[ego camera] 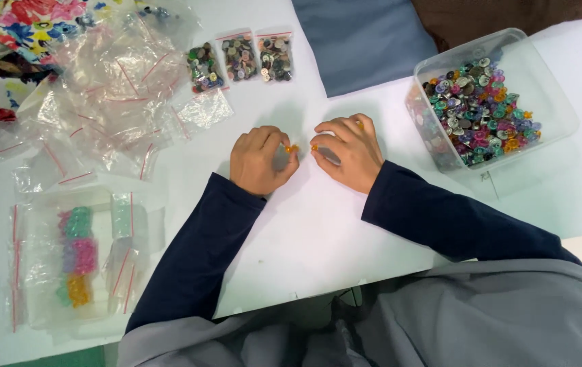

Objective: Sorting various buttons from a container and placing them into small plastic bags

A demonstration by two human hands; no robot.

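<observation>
Three small zip bags (240, 60) at 12 o'clock are already filled with mixed buttons; a heap of empty clear bags (111, 95) lies at 10 o'clock, and the clear plastic tub (549, 88) at 2 o'clock is full of glossy round buttons (481, 109). At the white table's (318, 231) centre, the left hand (258, 160) and right hand (347, 151), both curled, each pinch a tiny orange button (292, 147) at the fingertips.

Two bare hands, left hand (258, 161) and right hand (347, 151), without rings or a watch in view. Long dark navy sleeves (189, 258), close-fitting, reaching down to the wrists, with plain cuffs. Below them, loose grey cloth (495, 319), smooth, falling in soft folds across the lap.
</observation>
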